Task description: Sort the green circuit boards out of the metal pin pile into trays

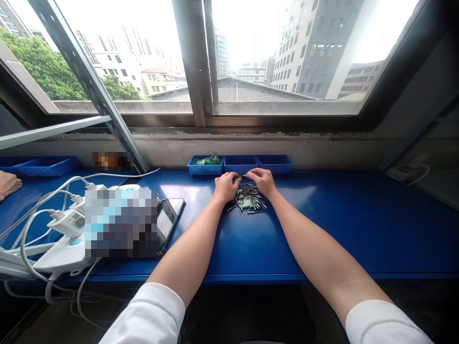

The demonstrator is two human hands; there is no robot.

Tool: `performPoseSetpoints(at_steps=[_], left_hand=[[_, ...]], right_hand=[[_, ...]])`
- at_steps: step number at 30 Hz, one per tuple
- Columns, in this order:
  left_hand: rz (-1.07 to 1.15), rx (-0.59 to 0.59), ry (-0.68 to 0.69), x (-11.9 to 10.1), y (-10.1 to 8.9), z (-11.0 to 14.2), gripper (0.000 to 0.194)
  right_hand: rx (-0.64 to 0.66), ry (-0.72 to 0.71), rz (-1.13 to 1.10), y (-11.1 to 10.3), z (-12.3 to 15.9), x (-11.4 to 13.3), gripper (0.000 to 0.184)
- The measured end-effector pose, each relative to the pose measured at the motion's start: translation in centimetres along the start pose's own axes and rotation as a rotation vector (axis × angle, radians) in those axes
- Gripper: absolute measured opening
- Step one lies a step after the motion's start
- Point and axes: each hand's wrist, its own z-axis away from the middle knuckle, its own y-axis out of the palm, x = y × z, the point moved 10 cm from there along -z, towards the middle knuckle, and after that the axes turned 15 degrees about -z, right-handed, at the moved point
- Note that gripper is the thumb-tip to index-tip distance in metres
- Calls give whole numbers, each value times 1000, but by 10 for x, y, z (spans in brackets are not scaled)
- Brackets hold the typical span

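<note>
A heap of thin, dark-and-silver metal pins (247, 190) lies on the blue tabletop, with a crumpled piece of green-white plastic (248, 202) among them. My left hand (226, 186) is at the heap's left side, fingertips pinched. Opposite it, my right hand (263, 181) is closed in a pinch too. Between the fingertips, just beyond the heap, a slim metal pin (243, 176) spans from one hand to the other. It is too small for its exact kind to be told. One loose pin (255, 212) lies at the near edge of the heap.
Three joined blue bins (241, 165) stand along the wall, the left one holding green plastic. At left are a white power strip (64, 253) with chargers and cables, and a phone (171, 222). Another person's hand (9, 184) shows at far left, near a metal shelf post (124, 129).
</note>
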Motion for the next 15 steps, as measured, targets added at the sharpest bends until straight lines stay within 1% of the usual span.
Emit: performPoseSetpoints(at_steps=[3,5,7,11,15], left_hand=[[-24,31,-39,4,4,0,27],[-36,58,-56,7,7,0,28],[-43,73,-62,8,9,0,29],[-58,89,-57,9,13,-1,28],[-76,120,-49,9,18,-2,28]], right_hand=[[-123,-26,124,-14,0,6,24],[-215,-34,250,-24,1,9,29],[-282,-24,387,-32,1,11,36],[-315,22,623,-35,2,10,50],[-323,79,776,-36,4,8,62]])
